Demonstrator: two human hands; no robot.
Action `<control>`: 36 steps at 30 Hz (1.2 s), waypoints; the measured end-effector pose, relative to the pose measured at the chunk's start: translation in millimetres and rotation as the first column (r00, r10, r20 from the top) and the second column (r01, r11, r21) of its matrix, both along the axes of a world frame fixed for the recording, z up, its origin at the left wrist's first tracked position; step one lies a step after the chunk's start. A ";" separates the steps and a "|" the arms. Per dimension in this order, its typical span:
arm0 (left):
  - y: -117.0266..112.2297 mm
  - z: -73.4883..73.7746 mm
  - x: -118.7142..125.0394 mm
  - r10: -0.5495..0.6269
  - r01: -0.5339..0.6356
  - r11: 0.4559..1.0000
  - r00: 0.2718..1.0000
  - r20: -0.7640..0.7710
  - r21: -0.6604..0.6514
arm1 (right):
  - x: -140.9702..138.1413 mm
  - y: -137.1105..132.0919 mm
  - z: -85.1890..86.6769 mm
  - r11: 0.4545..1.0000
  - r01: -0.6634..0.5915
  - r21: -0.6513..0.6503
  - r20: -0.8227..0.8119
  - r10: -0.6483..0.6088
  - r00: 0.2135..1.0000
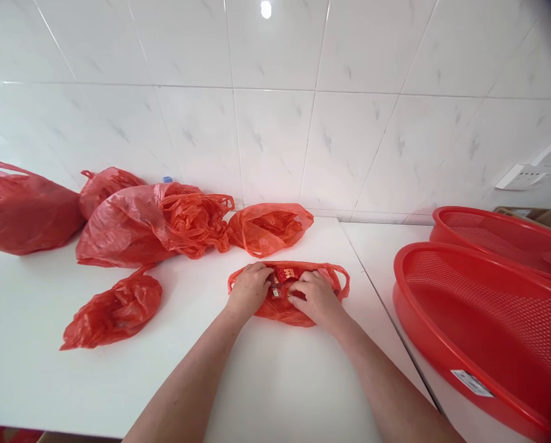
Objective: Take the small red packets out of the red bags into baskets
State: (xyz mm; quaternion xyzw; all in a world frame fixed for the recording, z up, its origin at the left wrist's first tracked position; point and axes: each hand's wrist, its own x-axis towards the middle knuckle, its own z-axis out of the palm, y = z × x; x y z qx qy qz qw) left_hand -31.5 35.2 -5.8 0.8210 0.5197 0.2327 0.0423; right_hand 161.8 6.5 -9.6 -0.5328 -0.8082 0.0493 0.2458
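- Two bare hands at frame centre: left hand (pixel 250 289) and right hand (pixel 315 299), fingers curled downward on the bag's mouth; grip unconfirmed, cannot tell whether clenched.
- One crumpled red plastic carrier bag (pixel 278 314) lies on the white tabletop (pixel 118 394), long axis side to side.
- Small red-and-gold packets (pixel 288 274) sit inside its mouth, between the hands, nearer the right hand's fingertips (pixel 296 289).
- Further red plastic bags (pixel 270 229) lie upper left; two oval red mesh baskets (pixel 407 249) stand at right.
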 end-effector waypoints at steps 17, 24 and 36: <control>0.8 -1.8 -0.2 0.006 -0.004 0.999 0.999 0.037 -0.053 | 0.7 0.8 -2.2 1.000 -0.007 0.022 -0.062 0.008 0.998; 2.4 -5.1 -0.2 -0.005 0.006 0.999 0.999 0.038 -0.034 | 0.3 2.7 -5.9 0.997 -0.051 -0.050 0.008 0.051 0.999; 2.2 -9.0 1.6 -0.027 0.028 0.999 0.998 0.059 -0.025 | 5.6 4.2 2.7 0.996 0.075 0.051 -0.091 -0.070 0.993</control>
